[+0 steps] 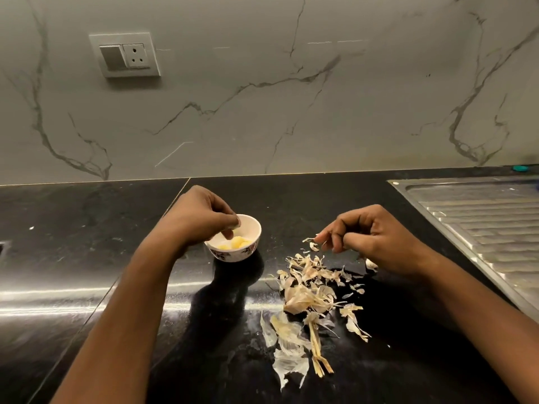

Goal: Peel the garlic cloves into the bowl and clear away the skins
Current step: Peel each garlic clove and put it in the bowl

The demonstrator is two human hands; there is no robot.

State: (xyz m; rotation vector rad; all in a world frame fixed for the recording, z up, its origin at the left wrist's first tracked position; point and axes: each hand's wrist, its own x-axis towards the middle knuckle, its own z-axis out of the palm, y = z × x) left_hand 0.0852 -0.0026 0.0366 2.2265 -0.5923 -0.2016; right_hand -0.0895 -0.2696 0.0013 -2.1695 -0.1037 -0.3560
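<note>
A peeled garlic clove [236, 226] sits pinched in the grip of the left hand [201, 218] over the small white bowl [251, 228] at centre frame, which already holds several yellow cloves [237, 243]. The step appears to be the drop. At centre right, the right hand [373, 237] pinches a flake of skin [313, 244] above the heap of skins [309, 290] strewn on the black bench [87, 258]. Next, likely, comes releasing the clove, then gathering the featherlight skins.

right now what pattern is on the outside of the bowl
Bowl: dark floral print on white, head view.
</note>
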